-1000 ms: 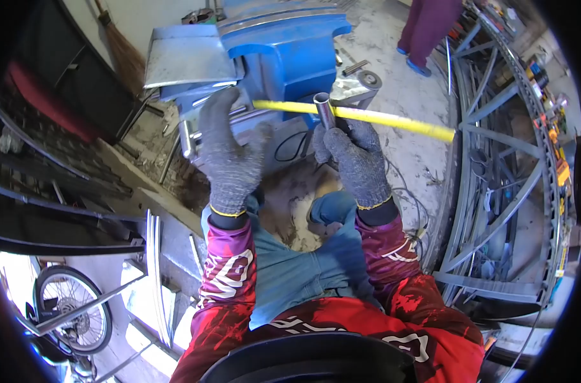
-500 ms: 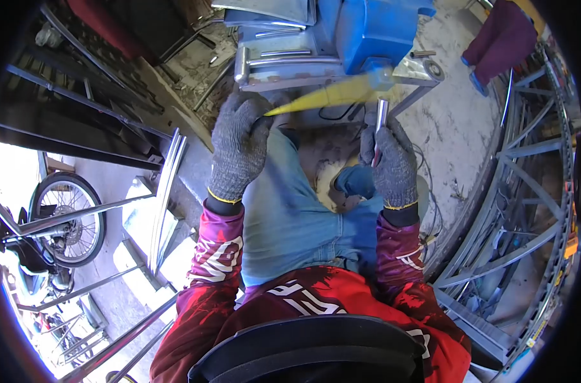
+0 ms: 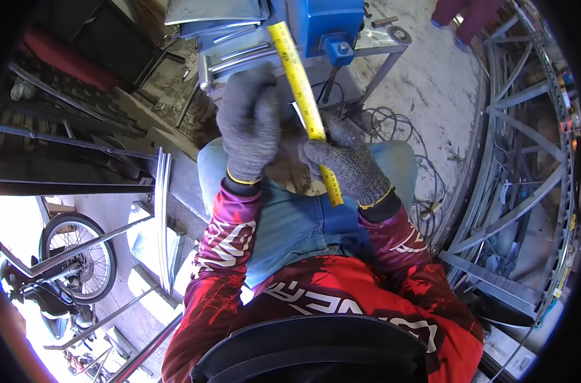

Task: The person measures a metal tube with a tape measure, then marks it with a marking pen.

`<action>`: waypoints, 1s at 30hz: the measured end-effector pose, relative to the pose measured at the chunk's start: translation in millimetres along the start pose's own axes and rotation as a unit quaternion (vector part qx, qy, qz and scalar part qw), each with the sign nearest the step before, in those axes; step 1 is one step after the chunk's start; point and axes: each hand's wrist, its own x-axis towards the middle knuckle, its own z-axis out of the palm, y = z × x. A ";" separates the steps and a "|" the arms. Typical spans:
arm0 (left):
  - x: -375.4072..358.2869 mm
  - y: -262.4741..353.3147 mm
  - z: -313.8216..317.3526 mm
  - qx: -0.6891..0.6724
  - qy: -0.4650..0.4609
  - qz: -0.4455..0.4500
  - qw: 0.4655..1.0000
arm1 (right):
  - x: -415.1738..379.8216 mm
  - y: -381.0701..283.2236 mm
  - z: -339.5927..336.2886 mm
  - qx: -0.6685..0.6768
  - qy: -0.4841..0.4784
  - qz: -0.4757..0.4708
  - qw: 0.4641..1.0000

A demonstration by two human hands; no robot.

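— Workshop clutter rings us: a blue machine [image 3: 322, 22] on its metal stand ahead, a curved steel gate frame [image 3: 517, 179] off to the right, a motorcycle wheel [image 3: 79, 265] down at the left, cables [image 3: 392, 124] looped on the concrete floor [image 3: 431, 83]. Another person's legs [image 3: 463, 13] show at the top edge.

— And our hands?

— Both in grey knit gloves, held over our lap. Our right hand [image 3: 348, 167] is clenched around the yellow tape measure blade [image 3: 303, 96], which runs from below that fist up and away toward the blue machine. Our left hand [image 3: 249, 131] is closed too, just beside the blade, but we cannot tell what it holds, if anything; the back of the glove hides the palm.

— How would we say the blade handles?

— We judge it light and springy: a thin steel strip, stiff along its curve while short, ready to buckle once a long stretch hangs free. The edges can cut, so gloves suit it. Painted steel slides easily through knit fabric, so we would pinch it flat between thumb and fingers close to the mark being read, not far down the free end.

— Is the tape case visible?

— No, we cannot make it out; only the blade shows, its lower end poking out below our right fist above the jeans [image 3: 290, 223].
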 end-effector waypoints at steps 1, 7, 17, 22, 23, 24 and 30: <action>-4.0 -0.7 1.5 -0.154 0.060 -0.154 0.974 | -0.5 -0.3 0.9 -0.029 0.024 0.018 0.999; -37.6 -9.4 10.9 -0.283 -0.115 -0.364 0.880 | 12.0 16.6 -6.2 -0.071 0.114 -0.069 0.989; -37.6 8.5 23.3 -0.087 -0.153 -0.434 0.884 | 20.4 42.8 -4.1 -0.361 0.144 -0.239 0.890; -5.8 -19.4 -3.8 -0.059 -0.140 -0.291 0.945 | 13.7 30.4 -38.1 -0.308 0.186 -0.222 0.906; 9.0 -20.3 -17.6 -0.027 -0.195 -0.219 0.956 | 7.1 29.0 -50.8 -0.250 0.187 -0.161 0.936; 21.3 -47.0 -33.0 0.112 -0.281 0.034 0.953 | -1.8 32.1 -64.3 -0.260 0.179 -0.181 0.931; 56.3 -28.4 -47.6 0.232 -0.540 0.058 0.807 | -55.1 -43.7 -51.5 -0.513 0.042 -0.227 0.827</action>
